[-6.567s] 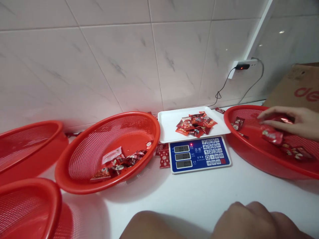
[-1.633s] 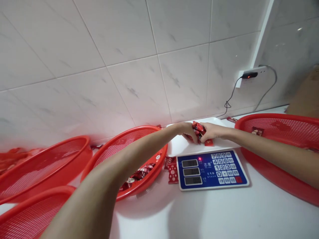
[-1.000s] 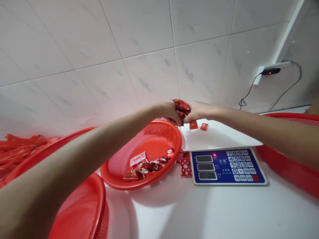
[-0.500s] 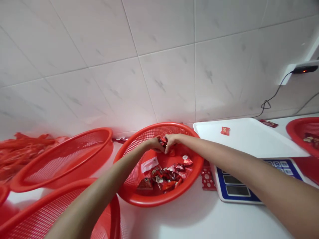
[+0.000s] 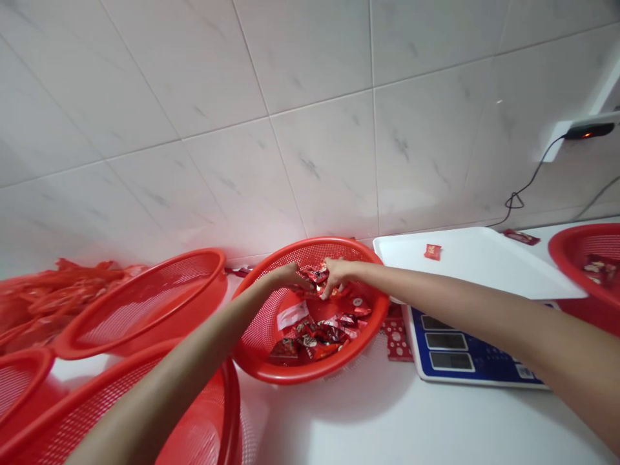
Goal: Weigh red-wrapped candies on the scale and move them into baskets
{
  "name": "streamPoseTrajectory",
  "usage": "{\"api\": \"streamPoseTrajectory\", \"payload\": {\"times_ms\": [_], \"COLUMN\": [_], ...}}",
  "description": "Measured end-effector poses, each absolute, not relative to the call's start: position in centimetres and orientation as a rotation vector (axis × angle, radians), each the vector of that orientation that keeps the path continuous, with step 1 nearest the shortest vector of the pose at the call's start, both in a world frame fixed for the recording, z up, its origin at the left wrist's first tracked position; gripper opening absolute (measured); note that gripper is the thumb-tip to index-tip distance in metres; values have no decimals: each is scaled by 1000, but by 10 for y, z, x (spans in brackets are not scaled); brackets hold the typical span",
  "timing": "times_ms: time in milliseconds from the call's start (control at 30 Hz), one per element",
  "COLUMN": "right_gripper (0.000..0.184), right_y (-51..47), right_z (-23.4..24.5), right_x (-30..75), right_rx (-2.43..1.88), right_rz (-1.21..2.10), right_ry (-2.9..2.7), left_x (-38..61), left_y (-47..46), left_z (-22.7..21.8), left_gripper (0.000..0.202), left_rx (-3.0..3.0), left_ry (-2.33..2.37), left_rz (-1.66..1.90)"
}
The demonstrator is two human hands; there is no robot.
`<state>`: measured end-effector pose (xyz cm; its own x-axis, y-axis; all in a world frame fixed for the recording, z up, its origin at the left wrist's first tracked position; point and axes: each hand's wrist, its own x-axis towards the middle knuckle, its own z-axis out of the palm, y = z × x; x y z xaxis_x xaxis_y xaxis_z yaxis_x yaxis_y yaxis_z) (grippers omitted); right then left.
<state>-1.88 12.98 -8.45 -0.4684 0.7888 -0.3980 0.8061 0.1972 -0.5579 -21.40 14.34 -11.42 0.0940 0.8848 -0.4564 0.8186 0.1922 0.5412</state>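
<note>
Both my hands reach into the middle red mesh basket (image 5: 303, 373), near its far wall. Several small wrapped candies (image 5: 317, 276) lie between them. On the left of these candies is my left hand (image 5: 289, 276), its fingers parted and curved toward them. My right hand (image 5: 338, 274) faces it from the right, thumb and fingers apart, touching the wrappers. The undersides of both hands are hidden. More wrapped candies (image 5: 314, 337) lie in the near part of the basket, beside a pale pink packet (image 5: 292, 316).
To the right stands a blue-and-white scale (image 5: 448, 342) below a white tray (image 5: 484, 258) holding one small red packet (image 5: 433, 251). Other red baskets (image 5: 145, 303) and a heap of red plastic bags (image 5: 82, 290) are at left. A tiled wall (image 5: 314, 155) rises behind.
My hands have parted slightly, and their fingers have loosened around the candies. More wrappers show between and below them. The view has shifted a little.
</note>
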Motion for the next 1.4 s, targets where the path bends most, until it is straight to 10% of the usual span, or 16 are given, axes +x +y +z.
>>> {"api": "streamPoseTrajectory", "payload": {"times_ms": [133, 333, 967, 1400], "right_gripper": [115, 14, 45, 33], "right_y": [129, 128, 143, 148], "right_z": [-77, -86, -50, -83], "right_x": [-1, 23, 64, 204], "right_rx": [1573, 1208, 1250, 1727], "right_rz": [-1042, -952, -727, -423], "right_ry": [2552, 2590, 2800, 2727], "left_x": [-216, -216, -188, -134], "left_y": [129, 89, 49, 114], "left_z": [-100, -93, -81, -119], "left_gripper": [40, 34, 30, 31], "left_rx": [1770, 1954, 2123, 2197], "left_ry": [1943, 1903, 1526, 1530], "left_rz": [34, -262, -375, -430]}}
